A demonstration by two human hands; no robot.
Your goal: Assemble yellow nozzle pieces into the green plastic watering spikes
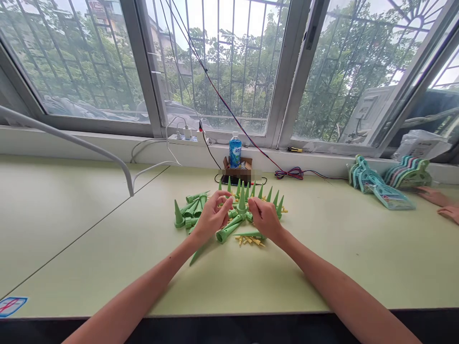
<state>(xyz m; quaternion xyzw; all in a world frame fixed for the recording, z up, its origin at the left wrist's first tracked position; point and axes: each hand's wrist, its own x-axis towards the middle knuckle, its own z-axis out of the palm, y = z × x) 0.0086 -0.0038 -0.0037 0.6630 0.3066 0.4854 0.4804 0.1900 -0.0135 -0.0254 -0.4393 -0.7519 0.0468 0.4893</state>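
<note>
Both hands are over a pile of green plastic spikes with hollow collars. My left hand (214, 212) is closed, thumb pressed towards the curled fingers; whatever it may pinch is hidden. My right hand (264, 216) is also closed, its fingertips beside an upright green spike (242, 199); I cannot make out anything inside it. Left of my left hand lie more spikes (193, 207), with one standing spike (178, 216) at the edge. Behind my hands stands a row of upright green spikes (275, 197). Small yellow pointed pieces (249, 240) lie beneath my right hand.
A small carton holds a blue bottle (235, 152) at the back, with a dark phone-like object before it. A coiled cable (289, 173) lies by the window sill. Bundled plastic hangers (364, 175) are at right, near another person's hands (435, 199). A grey tube (103, 150) curves in from the left.
</note>
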